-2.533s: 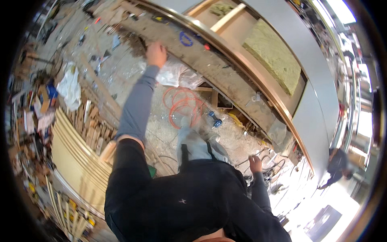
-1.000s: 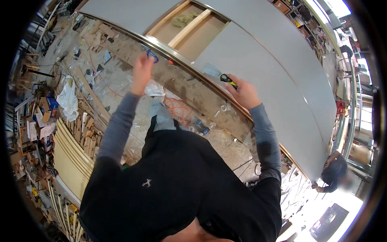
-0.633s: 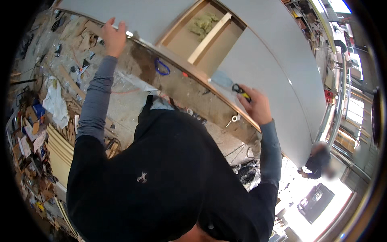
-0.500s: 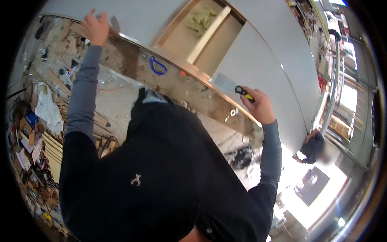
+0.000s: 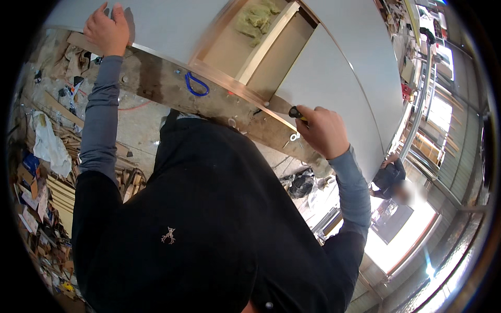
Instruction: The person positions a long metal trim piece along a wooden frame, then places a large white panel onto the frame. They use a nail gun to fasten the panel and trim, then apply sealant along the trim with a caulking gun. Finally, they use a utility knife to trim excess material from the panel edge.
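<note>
A large pale grey panel (image 5: 334, 68) lies in front of me, with a rectangular opening near its close edge. Inside that opening are a pale wooden strip (image 5: 269, 43) and a tuft of yellowish wool insulation (image 5: 257, 20). My right hand (image 5: 324, 131) is closed round the black and yellow handle of a putty knife (image 5: 280, 106). Its broad blade points left, at the panel's near edge by the opening's corner; whether it touches I cannot tell. Far left, my left hand (image 5: 108, 30) rests on the panel near its edge, fingers apart and holding nothing.
A blue loop (image 5: 197, 85) lies below the panel's near edge, beside a brown beam or ledge. Scrap wood and a white cloth or sheet (image 5: 51, 146) litter the floor at left. Another person (image 5: 389, 177) stands at the panel's far right, near a bright doorway.
My right hand has turned and lowered the putty knife, so its blade shows at a steeper slant. My left hand appears farther left and higher. The whole view has shifted slightly.
</note>
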{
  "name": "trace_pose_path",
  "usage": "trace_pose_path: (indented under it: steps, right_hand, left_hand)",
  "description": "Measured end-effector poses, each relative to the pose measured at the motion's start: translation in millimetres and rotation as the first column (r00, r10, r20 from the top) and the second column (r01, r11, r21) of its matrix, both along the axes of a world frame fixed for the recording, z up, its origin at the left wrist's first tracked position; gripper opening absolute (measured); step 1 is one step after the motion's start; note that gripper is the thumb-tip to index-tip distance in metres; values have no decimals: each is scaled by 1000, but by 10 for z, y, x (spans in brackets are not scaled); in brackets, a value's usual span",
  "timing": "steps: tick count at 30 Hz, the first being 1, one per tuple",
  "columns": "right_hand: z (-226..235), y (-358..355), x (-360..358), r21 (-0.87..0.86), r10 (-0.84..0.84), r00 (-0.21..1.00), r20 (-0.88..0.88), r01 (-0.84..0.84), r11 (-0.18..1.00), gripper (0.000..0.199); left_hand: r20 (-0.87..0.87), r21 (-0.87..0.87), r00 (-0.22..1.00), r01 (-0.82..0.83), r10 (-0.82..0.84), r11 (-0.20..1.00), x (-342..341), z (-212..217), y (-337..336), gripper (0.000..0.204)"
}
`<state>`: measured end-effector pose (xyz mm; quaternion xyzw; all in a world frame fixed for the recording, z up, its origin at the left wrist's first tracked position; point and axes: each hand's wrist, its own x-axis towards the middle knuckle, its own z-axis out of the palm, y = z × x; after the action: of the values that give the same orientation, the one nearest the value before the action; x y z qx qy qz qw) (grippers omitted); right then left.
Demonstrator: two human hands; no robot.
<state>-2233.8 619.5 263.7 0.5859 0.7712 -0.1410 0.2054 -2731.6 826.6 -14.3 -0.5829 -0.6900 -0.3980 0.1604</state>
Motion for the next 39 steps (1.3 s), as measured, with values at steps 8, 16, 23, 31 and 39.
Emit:
trace_pose_path:
  steps: [8,16,23,31,39]
  right_hand:
    - [-41,-12,-16,-79,-15,1000,-27,12,997,23]
    - [-522,-299,703,-33,-96,949,-301,91,995,43]
    - [-844,-219,475,98,7,922,-387,33,995,47]
    - [-1001,-93,-27,210,97,925,-367,-19,978,49]
    - [-1048,102,-759,255,70,895,-440,50,966,43]
  left_hand:
    - [156,63,985,68,-78,996,193,75,-70,47]
    - [203,56,979,13,-24,998,443,468,-188,35]
    - [142,63,988,44,-53,997,148,31,-39,53]
    - [158,56,987,10,-19,998,330,234,-109,46]
    - [169,43,985,12,-19,999,399,351,-150,38]
